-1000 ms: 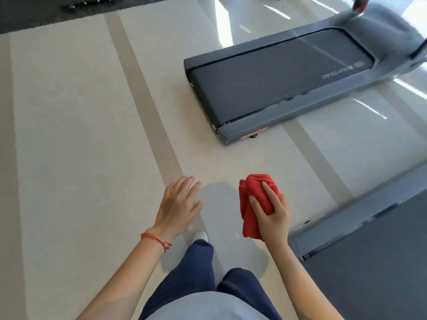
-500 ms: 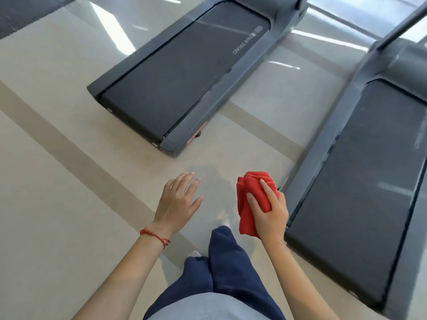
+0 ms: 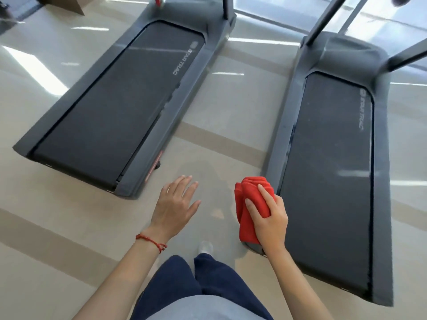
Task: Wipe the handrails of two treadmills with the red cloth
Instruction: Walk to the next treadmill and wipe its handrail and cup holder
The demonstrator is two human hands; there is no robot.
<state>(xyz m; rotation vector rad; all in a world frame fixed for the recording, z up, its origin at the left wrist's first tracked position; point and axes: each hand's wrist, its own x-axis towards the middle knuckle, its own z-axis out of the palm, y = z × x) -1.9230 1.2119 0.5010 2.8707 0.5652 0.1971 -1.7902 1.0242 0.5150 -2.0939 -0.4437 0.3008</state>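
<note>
The person stands on the pale glossy floor (image 3: 221, 116) in the aisle between two dark grey treadmills, the right-hand treadmill (image 3: 328, 181) serving here as the landmark. Their right hand (image 3: 269, 218) is held just left of that treadmill's rear corner, fingers curled round a bunched, folded red cloth (image 3: 248, 204), two fingertips lying flat over its front. The cloth is carried wadded in the palm, probably so that it is ready to press onto a rail without unfolding.

The left hand (image 3: 176, 204), with a thin red string bracelet (image 3: 151, 242) at the wrist, hangs further left of the landmark, holding nothing, its fingers straight and slightly spread, likely for balance while walking.

The second treadmill (image 3: 120, 107) lies well to the left of the landmark, angled. Only the lower parts of the slanting grey uprights (image 3: 323, 21) rise from the landmark's far end; the handrails themselves are out of view, so no wiping has begun and the approach appears to be the step in hand.
</note>
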